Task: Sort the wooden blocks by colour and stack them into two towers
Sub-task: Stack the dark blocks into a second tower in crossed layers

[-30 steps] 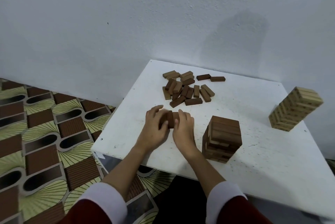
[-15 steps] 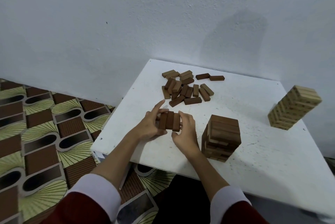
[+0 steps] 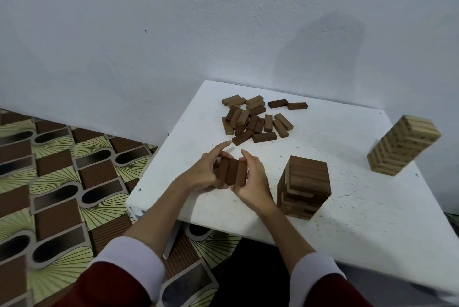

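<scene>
Three dark blocks (image 3: 232,173), two towers (image 3: 306,186).

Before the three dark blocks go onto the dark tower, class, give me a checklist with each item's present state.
1. Three dark blocks side by side, ends level: ok.
2. Left hand and right hand both have a grip on the set: ok.
3. Dark tower top bare: ok.
4. Dark tower's layers squared up: not ok, lower layers sit skewed.
5. Light tower well aside: ok.
6. Loose pile all dark: cannot tell.
</scene>
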Demonstrator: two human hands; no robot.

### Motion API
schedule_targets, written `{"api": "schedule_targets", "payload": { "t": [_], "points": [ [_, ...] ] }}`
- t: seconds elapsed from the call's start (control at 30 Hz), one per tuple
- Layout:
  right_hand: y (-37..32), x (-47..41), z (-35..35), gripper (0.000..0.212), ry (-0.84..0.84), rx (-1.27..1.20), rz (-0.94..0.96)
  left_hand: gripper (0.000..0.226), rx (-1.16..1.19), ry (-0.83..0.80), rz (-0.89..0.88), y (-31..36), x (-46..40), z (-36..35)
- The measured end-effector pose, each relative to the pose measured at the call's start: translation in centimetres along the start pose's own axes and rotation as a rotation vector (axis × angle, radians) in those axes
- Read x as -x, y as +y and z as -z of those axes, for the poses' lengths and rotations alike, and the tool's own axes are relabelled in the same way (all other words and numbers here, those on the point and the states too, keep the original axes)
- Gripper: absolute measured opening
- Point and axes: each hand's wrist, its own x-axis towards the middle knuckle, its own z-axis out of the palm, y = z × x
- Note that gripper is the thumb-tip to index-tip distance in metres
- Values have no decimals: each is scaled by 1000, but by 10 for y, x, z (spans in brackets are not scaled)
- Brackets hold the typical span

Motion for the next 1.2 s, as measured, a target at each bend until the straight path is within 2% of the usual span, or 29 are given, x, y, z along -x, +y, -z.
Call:
{"api": "schedule_targets", "payload": {
  "t": [0.83, 0.97, 1.2],
  "points": [
    [-14, -1, 4, 81, -88, 91, -67, 100, -75, -11, 2, 4, 0, 1],
    [-29, 1, 2, 80, -103, 264, -38, 99, -80, 39, -21, 7, 9, -1],
    [-77, 3, 15, 81, -71, 296, 128, 104, -91, 193, -158, 43, 38, 16]
  ]
}}
